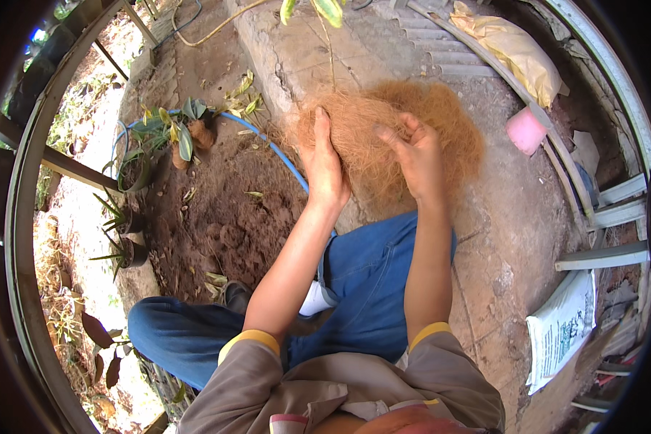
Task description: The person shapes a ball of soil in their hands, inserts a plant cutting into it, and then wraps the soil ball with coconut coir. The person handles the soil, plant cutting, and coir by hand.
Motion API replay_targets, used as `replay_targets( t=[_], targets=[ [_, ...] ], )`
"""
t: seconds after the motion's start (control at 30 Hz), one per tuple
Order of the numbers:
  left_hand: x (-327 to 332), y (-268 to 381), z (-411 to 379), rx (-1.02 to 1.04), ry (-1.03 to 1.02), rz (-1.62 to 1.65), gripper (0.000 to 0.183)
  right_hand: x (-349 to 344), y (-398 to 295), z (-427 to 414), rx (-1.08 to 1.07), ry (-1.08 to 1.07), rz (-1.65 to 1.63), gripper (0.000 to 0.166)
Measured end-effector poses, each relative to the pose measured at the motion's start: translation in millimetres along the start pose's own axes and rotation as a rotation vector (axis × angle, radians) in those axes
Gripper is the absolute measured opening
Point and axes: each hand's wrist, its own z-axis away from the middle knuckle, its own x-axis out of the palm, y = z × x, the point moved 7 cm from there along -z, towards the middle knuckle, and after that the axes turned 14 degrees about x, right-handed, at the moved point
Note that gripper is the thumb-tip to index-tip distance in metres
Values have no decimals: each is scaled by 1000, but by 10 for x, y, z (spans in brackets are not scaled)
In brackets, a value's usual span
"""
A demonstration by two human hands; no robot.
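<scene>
A wad of brown coconut fibre (358,125) is cupped in my left hand (323,163), with the thumb lying across its left side. From the top of the wad rises a thin plant stem (328,51) with yellow-green leaves (328,10) at the picture's upper rim. The stem's lower end is hidden in the fibre. My right hand (420,154) is at the wad's right side, thumb and bent fingers gathered on strands; the thumb is slightly blurred. Behind it, a larger loose heap of fibre (458,125) lies on the concrete floor.
A blue hose (282,154) curves over the loose soil (233,233) at left. Potted plants (133,252) and plants with fibre-wrapped root balls (199,134) stand beyond. Rightward are a pink container (526,131), a pole (483,59), a yellowish sack (515,51) and a white printed bag (563,328).
</scene>
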Motion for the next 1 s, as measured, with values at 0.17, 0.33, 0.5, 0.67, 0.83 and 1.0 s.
replay_targets(
  t=[0.17,0.33,0.5,0.67,0.83,1.0],
  targets=[
    [20,-55,-4,-52,11,95,55,-95,-57,19,95,12,-256,38],
    [131,-74,44,-104,-5,187,51,-110,-378,216,-351,504,181,31],
    [126,18,-13,96,-38,-30,50,199,-571,531,-722,298,66,43],
    [164,91,65,187,-147,-157,52,447,-211,238,-180,13,-286,52],
    [223,13,96,141,-82,-144,50,383,19,57,-72,-69,-592,51],
    [354,77,-46,-104,-426,-397,54,425,18,81,153,-194,-1107,53]
  ],
)
